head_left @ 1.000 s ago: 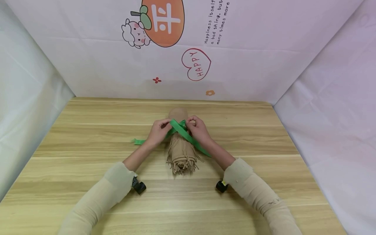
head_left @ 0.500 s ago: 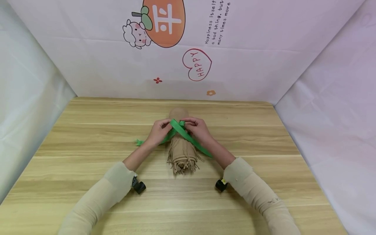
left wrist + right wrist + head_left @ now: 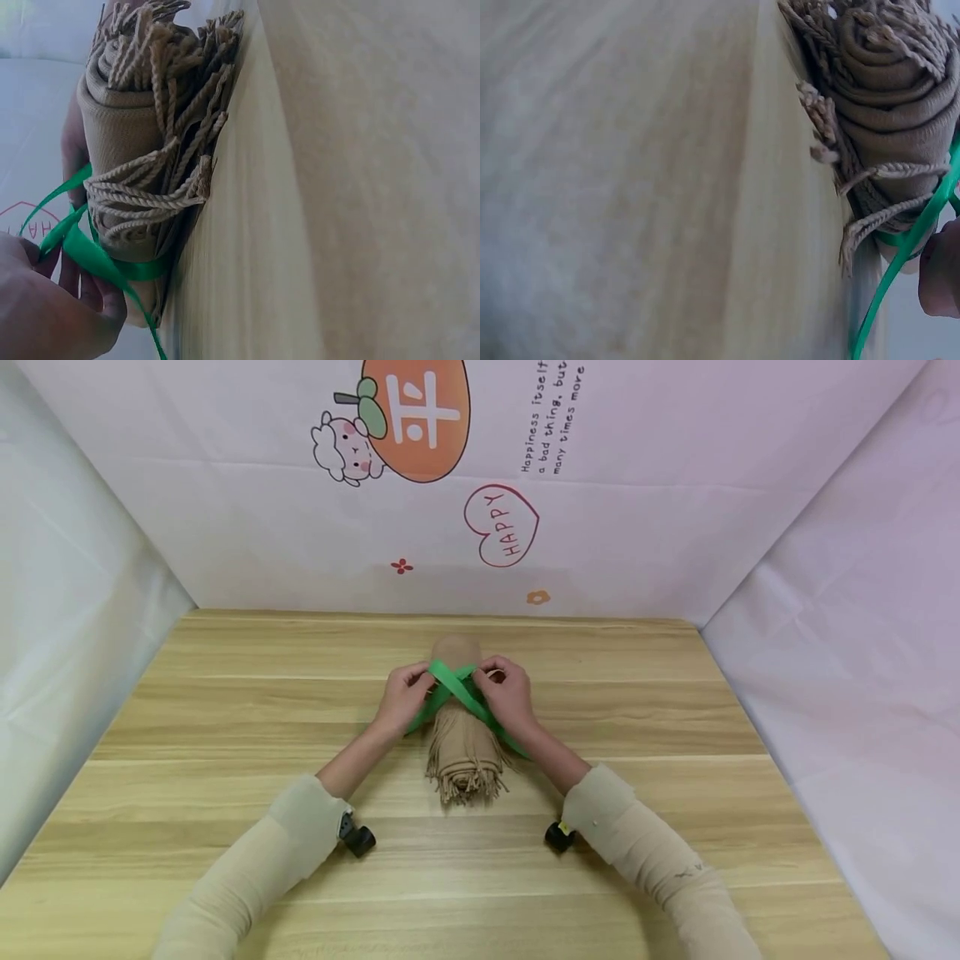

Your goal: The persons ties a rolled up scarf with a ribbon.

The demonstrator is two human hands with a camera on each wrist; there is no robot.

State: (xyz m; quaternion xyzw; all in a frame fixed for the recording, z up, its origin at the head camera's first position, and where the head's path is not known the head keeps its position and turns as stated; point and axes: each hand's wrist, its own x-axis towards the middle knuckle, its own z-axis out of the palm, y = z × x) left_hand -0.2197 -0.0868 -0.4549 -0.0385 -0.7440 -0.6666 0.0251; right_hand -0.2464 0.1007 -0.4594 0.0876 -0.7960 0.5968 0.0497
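A rolled tan scarf [image 3: 467,752] with a twisted fringe lies lengthwise on the table, fringed end toward me. Green ribbon [image 3: 459,687] goes round it and crosses on top, its tails slanting down on both sides. On the left of the roll, my left hand [image 3: 403,697] pinches the ribbon between thumb and fingers; the left wrist view shows the green band [image 3: 94,255] at those fingertips. My right hand [image 3: 510,693] pinches ribbon at the right of the crossing. In the right wrist view only part of that hand [image 3: 941,270] shows, beside the green tail [image 3: 900,262].
The wooden table [image 3: 225,727] spreads around the scarf. A white printed backdrop [image 3: 637,527] stands along its far edge, with white cloth walls left and right. Small black cameras [image 3: 357,837] are strapped at both sleeve cuffs.
The right hand's fingers lay extended over the knot half a second ago and now pinch the ribbon. The ribbon crossing has spread, and the left tail has drawn in behind the left hand.
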